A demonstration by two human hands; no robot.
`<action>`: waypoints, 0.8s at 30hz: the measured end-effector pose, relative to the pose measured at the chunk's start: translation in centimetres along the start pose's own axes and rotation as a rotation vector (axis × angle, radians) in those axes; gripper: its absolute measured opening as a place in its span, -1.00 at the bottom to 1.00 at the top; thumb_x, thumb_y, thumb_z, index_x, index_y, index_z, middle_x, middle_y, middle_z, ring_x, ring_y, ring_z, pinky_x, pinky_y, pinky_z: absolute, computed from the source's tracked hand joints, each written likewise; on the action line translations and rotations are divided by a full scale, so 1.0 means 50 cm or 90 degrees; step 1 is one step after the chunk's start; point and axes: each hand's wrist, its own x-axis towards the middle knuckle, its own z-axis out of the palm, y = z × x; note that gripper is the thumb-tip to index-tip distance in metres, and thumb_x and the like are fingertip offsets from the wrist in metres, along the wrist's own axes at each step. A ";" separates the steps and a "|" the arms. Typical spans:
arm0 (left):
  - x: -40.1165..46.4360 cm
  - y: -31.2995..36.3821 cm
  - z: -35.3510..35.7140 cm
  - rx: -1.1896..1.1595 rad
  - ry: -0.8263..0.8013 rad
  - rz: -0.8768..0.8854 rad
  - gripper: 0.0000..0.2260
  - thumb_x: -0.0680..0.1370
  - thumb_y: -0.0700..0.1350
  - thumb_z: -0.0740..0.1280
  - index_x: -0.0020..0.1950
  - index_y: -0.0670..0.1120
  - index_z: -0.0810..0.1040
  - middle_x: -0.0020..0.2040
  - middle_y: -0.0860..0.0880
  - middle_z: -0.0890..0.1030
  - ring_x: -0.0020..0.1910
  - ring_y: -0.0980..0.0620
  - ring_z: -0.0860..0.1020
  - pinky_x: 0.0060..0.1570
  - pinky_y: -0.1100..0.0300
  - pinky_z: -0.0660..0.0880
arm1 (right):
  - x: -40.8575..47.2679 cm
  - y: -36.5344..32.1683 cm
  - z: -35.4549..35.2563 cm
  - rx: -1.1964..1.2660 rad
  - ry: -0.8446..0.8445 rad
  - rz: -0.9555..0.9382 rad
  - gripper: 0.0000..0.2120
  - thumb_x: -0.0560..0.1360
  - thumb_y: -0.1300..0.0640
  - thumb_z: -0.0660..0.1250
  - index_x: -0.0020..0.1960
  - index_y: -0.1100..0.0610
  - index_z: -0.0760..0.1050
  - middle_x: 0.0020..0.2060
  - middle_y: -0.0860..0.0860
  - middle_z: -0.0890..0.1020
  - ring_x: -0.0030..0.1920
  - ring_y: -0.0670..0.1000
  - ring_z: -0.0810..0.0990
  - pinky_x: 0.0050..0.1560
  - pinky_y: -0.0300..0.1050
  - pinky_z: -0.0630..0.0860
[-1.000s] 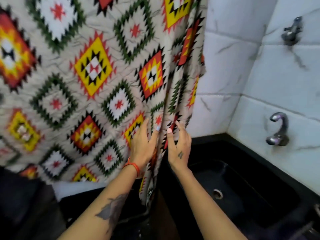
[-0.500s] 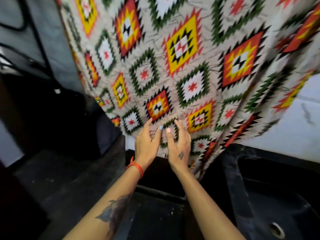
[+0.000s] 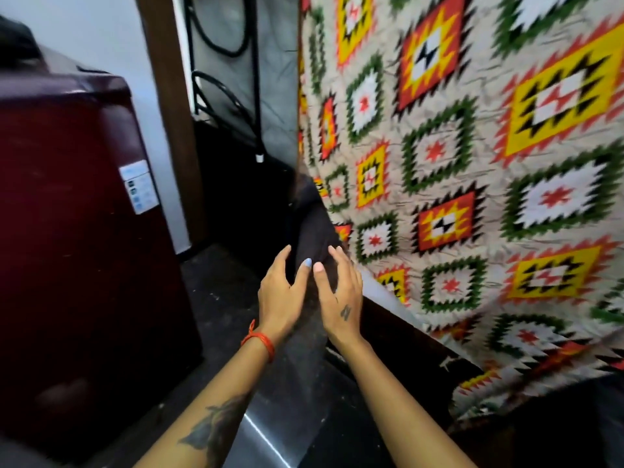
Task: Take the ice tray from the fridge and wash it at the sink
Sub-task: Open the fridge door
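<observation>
Both hands reach forward with fingers loosely spread, holding nothing: left hand (image 3: 282,295), right hand (image 3: 341,298). The maroon fridge (image 3: 84,214) stands well left of the fingers, its door closed; the ice tray is not visible. Right of the fingers hangs a blurred patterned curtain (image 3: 472,163), hiding whatever lies behind it.

No text can be read; the sticker (image 3: 139,187) on the maroon fridge (image 3: 84,214) is blurred.

A home kitchen: maroon fridge (image 3: 77,204), dark floor (image 3: 223,292), patterned curtain (image 3: 472,163).
</observation>
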 end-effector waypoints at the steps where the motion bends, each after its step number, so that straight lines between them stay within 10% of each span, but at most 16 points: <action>1: 0.010 -0.012 -0.022 0.007 0.013 -0.004 -0.51 0.57 0.10 0.24 0.46 -0.01 0.30 0.44 -0.01 0.38 0.39 -0.02 0.38 0.36 -0.02 0.33 | 0.001 -0.007 0.027 0.006 -0.013 -0.004 -0.38 0.45 -0.31 0.10 0.41 -0.01 0.34 0.43 -0.07 0.34 0.43 -0.09 0.22 0.42 -0.15 0.17; 24: 0.095 -0.203 -0.356 0.060 0.347 -0.196 -0.49 0.56 0.10 0.24 0.48 -0.01 0.26 0.46 -0.03 0.35 0.41 -0.02 0.34 0.38 0.00 0.31 | -0.013 -0.122 0.434 0.130 -0.399 -0.058 -0.34 0.43 -0.35 0.04 0.43 -0.06 0.29 0.45 -0.11 0.30 0.39 -0.21 0.16 0.38 -0.20 0.15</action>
